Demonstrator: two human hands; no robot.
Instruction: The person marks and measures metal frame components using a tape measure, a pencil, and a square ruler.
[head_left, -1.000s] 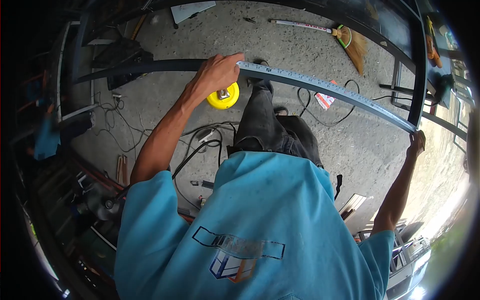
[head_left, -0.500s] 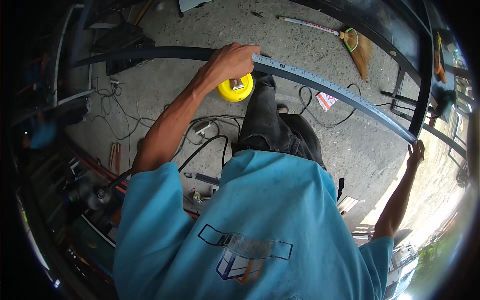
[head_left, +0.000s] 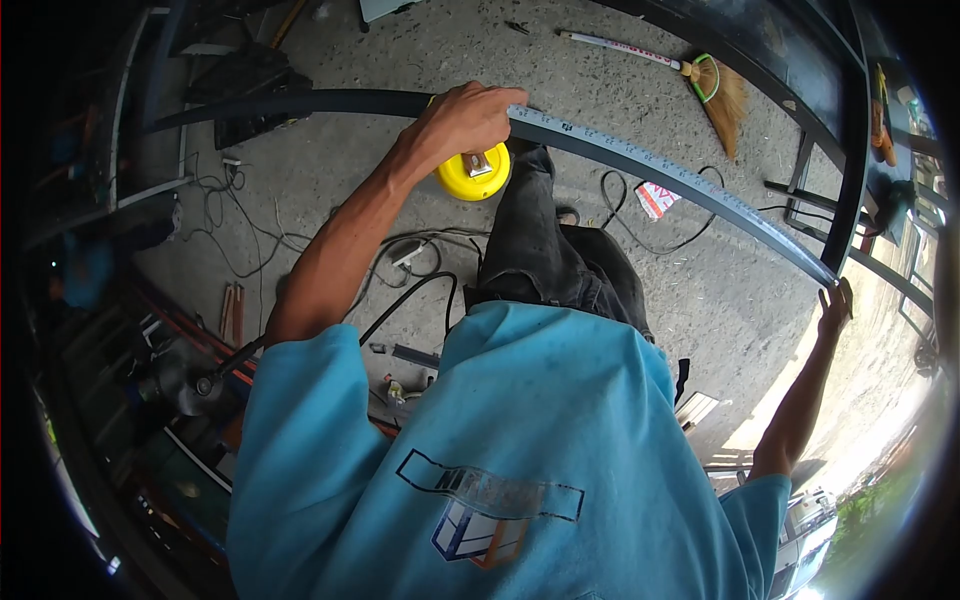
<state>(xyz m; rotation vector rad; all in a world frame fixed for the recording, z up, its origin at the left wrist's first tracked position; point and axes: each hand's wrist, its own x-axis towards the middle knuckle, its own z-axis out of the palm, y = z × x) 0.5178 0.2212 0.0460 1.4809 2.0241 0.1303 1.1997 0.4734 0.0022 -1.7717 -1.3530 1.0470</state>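
My left hand [head_left: 465, 122] is closed around a yellow tape measure [head_left: 474, 175], its case hanging below my palm. From there the pale blade [head_left: 640, 160] runs out to the right along a dark metal bar [head_left: 350, 102], which looks curved in this wide lens. My fingers also press on the bar at that spot. Far to the right, my right hand [head_left: 837, 302] pinches the blade's end where the bar meets a dark upright frame [head_left: 853, 160]. Its fingertips are small in the view.
A straw broom [head_left: 715, 100] lies on the concrete floor beyond the bar. Black cables [head_left: 400, 260] loop around my legs [head_left: 530, 225]. A red-and-white packet [head_left: 656, 199] rests on the floor. Metal frames and stock [head_left: 190, 480] crowd the left side.
Both hands stay in place on the tape and bar. The view and my left hand shift very slightly; otherwise the scene is the same.
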